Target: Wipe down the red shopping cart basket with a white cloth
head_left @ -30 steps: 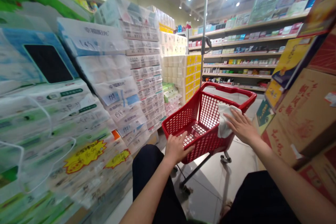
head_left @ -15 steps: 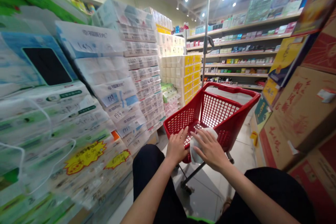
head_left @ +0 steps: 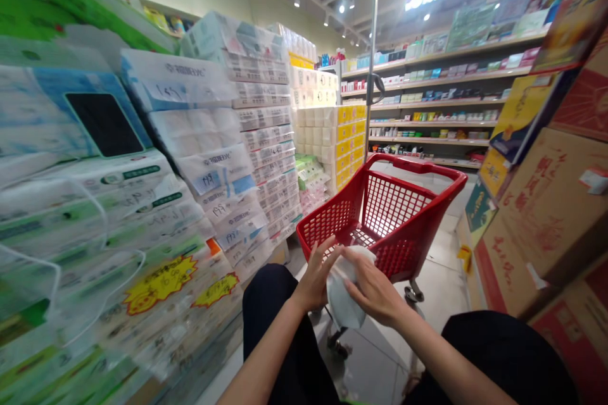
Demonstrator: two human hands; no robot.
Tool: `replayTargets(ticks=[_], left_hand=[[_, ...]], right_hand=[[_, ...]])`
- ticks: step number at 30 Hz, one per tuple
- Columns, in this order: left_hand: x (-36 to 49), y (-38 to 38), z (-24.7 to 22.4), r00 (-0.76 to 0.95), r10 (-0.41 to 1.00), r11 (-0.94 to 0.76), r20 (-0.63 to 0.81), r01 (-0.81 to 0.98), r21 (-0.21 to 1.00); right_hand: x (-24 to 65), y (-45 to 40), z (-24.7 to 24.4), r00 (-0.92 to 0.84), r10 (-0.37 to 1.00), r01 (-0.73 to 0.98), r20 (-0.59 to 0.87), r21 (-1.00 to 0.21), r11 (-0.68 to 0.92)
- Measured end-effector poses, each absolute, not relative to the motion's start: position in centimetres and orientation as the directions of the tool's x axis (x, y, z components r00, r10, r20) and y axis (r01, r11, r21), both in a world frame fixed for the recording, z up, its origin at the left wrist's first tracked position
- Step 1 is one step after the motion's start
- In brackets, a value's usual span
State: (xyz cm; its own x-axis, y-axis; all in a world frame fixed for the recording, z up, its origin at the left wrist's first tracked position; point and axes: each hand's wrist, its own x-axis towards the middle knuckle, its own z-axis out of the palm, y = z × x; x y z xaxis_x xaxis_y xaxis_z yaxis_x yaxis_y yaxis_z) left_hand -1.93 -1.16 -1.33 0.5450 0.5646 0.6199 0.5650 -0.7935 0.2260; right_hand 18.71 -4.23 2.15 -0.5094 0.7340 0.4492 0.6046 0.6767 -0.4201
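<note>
A pale, soft cloth hangs between my two hands, in front of the near edge of a red shopping cart. My right hand is closed on it from the right, fingers bent over its upper part. On the other side my left hand rests against the cloth's left edge; its fingers point up and its fingertips meet those of my right hand. The left palm and whatever it grips are hidden from view.
Tall stacks of wrapped tissue packs line the left, with a dark phone leaning there. Cardboard boxes rise on the right. Behind the cart stand a metal pole and stocked shelves.
Both hands have drawn closer together and the fingers have bent more. The cloth has come lower and hangs further down between them. The view has shifted slightly.
</note>
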Motion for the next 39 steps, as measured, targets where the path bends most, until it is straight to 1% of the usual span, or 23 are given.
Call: replayTargets(ticks=[1,2,3,4,6,8,11,13,16,18,20,22,26,28,31,35,39], left_hand=[[-2.3,-1.4,-1.3,0.581,0.547,-0.809,0.602,0.553,0.200],[-2.7,-1.7,-1.1,0.623,0.535,-0.822,0.571,0.541,0.178],[-3.2,-2.1,-0.8,0.666,0.527,-0.833,0.529,0.529,0.163],[-3.7,-2.4,-0.4,0.699,0.526,-0.839,0.483,0.520,0.161],[-4.6,-3.0,0.7,0.732,0.544,-0.836,0.411,0.514,0.191],[-5.2,-3.5,2.0,0.732,0.567,-0.824,0.379,0.516,0.236],[-4.4,-3.6,3.2,0.688,0.601,-0.798,0.408,0.544,0.259],[-2.2,-3.1,3.1,0.636,0.627,-0.769,0.449,0.599,0.223],[2.2,-1.8,1.7,0.595,0.642,-0.713,0.484,0.696,0.089],[4.4,-0.9,0.5,0.533,0.681,-0.628,0.502,0.778,0.027],[4.9,-0.1,-0.4,0.495,0.718,-0.576,0.489,0.817,0.017],[3.7,0.4,-0.9,0.513,0.722,-0.590,0.465,0.807,0.024],[-1.1,1.2,-1.2,0.638,0.618,-0.710,0.458,0.704,-0.022],[-2.8,1.6,-1.4,0.675,0.576,-0.743,0.461,0.667,-0.048],[-3.4,2.2,-1.9,0.654,0.592,-0.724,0.471,0.688,-0.045],[-1.2,1.7,-2.4,0.608,0.632,-0.675,0.481,0.737,-0.043],[2.5,-0.2,-2.8,0.587,0.627,-0.655,0.512,0.753,-0.060]], right_hand=[[19.2,-3.9,2.4,-0.475,0.750,0.592,0.461,-0.463,0.660],[19.8,-3.5,2.6,-0.446,0.757,0.588,0.477,-0.482,0.650],[20.5,-3.0,2.7,-0.424,0.757,0.599,0.497,-0.473,0.646],[21.3,-2.3,2.8,-0.408,0.752,0.629,0.517,-0.438,0.642],[22.9,-0.9,2.4,-0.388,0.741,0.721,0.548,-0.321,0.615],[24.3,0.4,1.7,-0.367,0.746,0.807,0.556,-0.208,0.552],[25.5,1.7,0.1,-0.382,0.744,0.852,0.549,-0.103,0.513],[25.7,2.1,-0.7,-0.399,0.733,0.850,0.551,-0.077,0.521],[25.8,2.4,-1.3,-0.408,0.721,0.843,0.560,-0.071,0.532],[26.1,2.6,-1.3,-0.436,0.712,0.828,0.551,-0.064,0.557],[26.8,3.0,-1.1,-0.466,0.705,0.810,0.535,-0.065,0.584],[27.5,3.5,-0.9,-0.482,0.702,0.795,0.524,-0.076,0.603],[28.5,4.3,-0.5,-0.489,0.695,0.766,0.526,-0.122,0.631],[28.6,4.5,-0.4,-0.488,0.695,0.752,0.528,-0.149,0.642],[28.9,4.9,-0.2,-0.486,0.697,0.742,0.528,-0.172,0.648],[29.4,5.2,-0.1,-0.457,0.728,0.776,0.512,-0.170,0.607],[28.7,4.3,0.2,-0.373,0.780,0.857,0.502,-0.136,0.497]])
